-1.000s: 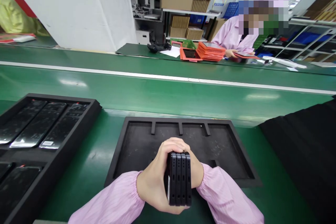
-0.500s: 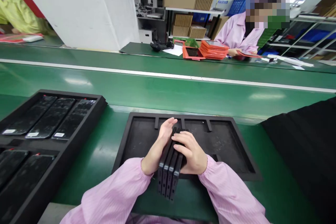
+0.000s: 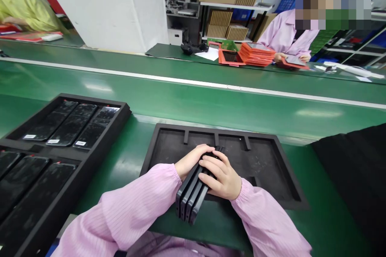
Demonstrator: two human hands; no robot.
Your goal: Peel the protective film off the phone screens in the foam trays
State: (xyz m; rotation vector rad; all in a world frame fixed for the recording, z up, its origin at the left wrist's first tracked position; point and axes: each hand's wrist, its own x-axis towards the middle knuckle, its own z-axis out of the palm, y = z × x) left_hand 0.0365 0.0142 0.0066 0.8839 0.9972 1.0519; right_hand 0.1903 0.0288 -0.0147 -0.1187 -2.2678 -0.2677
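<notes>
A stack of several black phones (image 3: 190, 198) stands on edge, leaning left, over the near rim of a shallow black foam tray (image 3: 265, 160). My left hand (image 3: 190, 160) presses against the stack's left side. My right hand (image 3: 221, 176) lies across its top and right side, fingers curled over the phones. Both pink sleeves reach in from the bottom. The far ends of the phones are hidden under my hands.
A black foam tray (image 3: 117, 122) on the left holds several phones lying flat. A dark foam block (image 3: 356, 176) sits at the right. Beyond the green conveyor (image 3: 193, 100), a person in pink handles orange-red trays (image 3: 256, 53). A person in yellow is at far left.
The stack, held upright in front of me a second ago, has been lowered onto the tray and tilted left. My hands have closed further over it; the view has shifted slightly.
</notes>
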